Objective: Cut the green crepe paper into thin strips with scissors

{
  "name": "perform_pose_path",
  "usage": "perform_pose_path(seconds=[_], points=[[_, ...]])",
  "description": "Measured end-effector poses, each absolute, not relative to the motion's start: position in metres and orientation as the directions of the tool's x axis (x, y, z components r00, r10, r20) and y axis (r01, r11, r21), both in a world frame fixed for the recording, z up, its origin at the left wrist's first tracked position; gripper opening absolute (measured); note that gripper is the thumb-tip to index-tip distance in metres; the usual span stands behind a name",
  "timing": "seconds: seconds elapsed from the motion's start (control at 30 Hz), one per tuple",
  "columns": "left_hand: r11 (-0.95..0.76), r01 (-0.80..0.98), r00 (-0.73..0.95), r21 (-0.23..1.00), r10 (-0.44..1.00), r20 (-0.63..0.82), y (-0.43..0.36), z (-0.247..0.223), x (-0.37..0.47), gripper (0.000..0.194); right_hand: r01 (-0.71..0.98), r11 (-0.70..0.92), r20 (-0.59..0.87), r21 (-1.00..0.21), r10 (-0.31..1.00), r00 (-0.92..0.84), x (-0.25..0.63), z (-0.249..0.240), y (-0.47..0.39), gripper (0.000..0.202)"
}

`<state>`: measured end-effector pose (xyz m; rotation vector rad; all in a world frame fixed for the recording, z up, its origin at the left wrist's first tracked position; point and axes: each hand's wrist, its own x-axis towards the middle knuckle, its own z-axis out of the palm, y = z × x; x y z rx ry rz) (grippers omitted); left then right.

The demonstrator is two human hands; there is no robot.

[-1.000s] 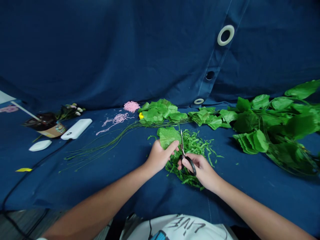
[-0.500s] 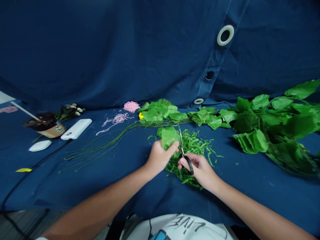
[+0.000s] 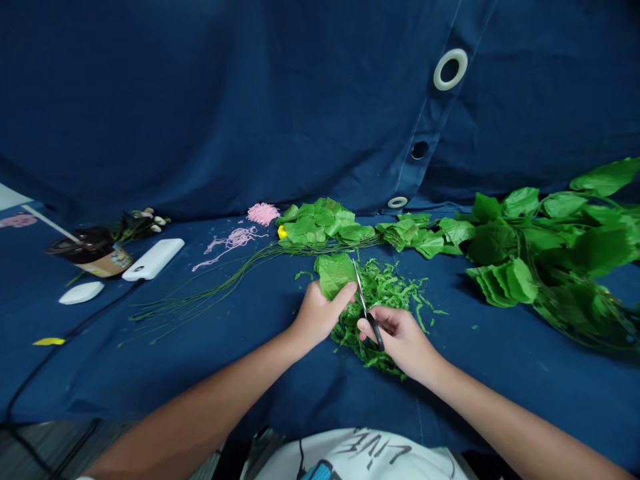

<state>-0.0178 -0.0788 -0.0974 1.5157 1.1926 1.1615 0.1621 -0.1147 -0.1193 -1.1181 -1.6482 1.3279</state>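
Note:
In my left hand (image 3: 323, 315) I pinch a green leaf (image 3: 334, 273), fabric-like and textured, with the thumb on its lower right corner. My right hand (image 3: 400, 337) is closed round the black handles of a pair of scissors (image 3: 373, 328). The metal blades point up and slightly left, lying along the leaf's right edge close to my left thumb. Beneath both hands spreads a heap of thin green shreds (image 3: 385, 283). Part of this heap is hidden by my hands.
Behind the heap lie cut leaves (image 3: 317, 223) and long green stems (image 3: 225, 277). Leafy vines (image 3: 550, 247) fill the right side. Pink threads (image 3: 263, 213), a white phone-like device (image 3: 154, 259) with a black cable (image 3: 75, 330), and a brown cup (image 3: 95, 250) are on the left.
The scissors' blades have tipped a little to the left and come against the leaf's right edge. The leaf has tilted slightly in my left hand.

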Motion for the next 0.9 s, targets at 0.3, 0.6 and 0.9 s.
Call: perform_pose_path(seconds=[0.3, 0.6, 0.9], points=[[-0.144, 0.183, 0.132, 0.972, 0.984, 0.120, -0.0797, -0.0969, -0.0171, 0.034, 0.173, 0.104, 0.035, -0.979, 0.932, -0.360, 0.1617, -0.1192, -0.1145, 0.031], [-0.132, 0.180, 0.123, 0.975, 0.986, 0.111, -0.0811, -0.0956, -0.0155, 0.034, 0.189, 0.108, 0.038, -0.976, 0.939, -0.342, 0.1619, -0.1187, -0.1150, 0.036], [-0.073, 0.128, 0.177, 0.989, 0.983, 0.050, -0.0814, -0.0960, -0.0147, 0.031, 0.178, 0.107, 0.038, -0.978, 0.935, -0.353, 0.1640, -0.1181, -0.1147, 0.035]])
